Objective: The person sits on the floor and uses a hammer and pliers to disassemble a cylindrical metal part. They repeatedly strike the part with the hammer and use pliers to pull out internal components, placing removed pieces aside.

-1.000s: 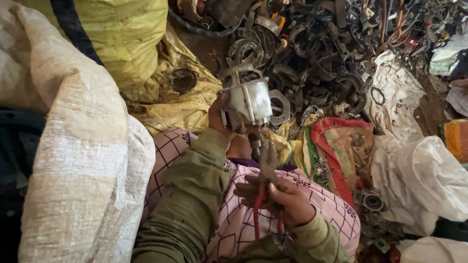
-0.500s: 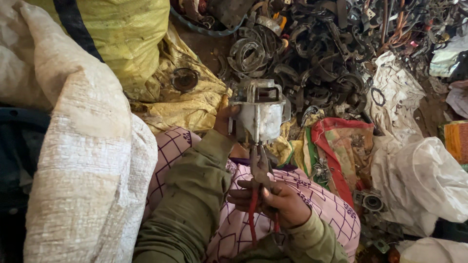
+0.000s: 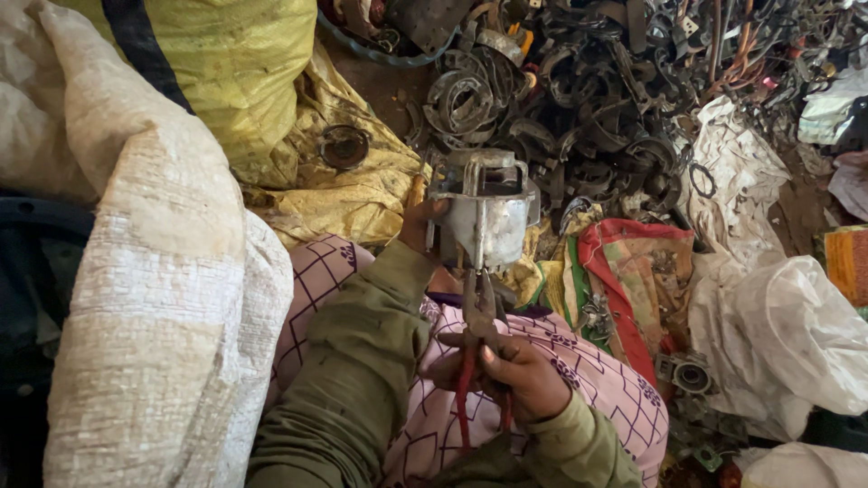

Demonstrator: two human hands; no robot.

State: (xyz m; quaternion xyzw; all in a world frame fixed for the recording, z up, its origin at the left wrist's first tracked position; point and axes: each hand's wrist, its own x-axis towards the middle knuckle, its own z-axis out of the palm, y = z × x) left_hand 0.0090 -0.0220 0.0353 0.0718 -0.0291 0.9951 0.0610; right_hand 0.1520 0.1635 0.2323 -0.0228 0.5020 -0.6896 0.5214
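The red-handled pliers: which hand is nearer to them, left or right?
Right. The right hand grips the red-handled pliers by their handles, fingers wrapped around them. The left hand is higher up, holding the grey metal housing that the pliers' tip reaches.

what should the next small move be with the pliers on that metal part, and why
Probably squeeze and pull: the right hand holds the red-handled pliers with their tip at the underside of the grey metal housing, which the left hand steadies upright above the lap.
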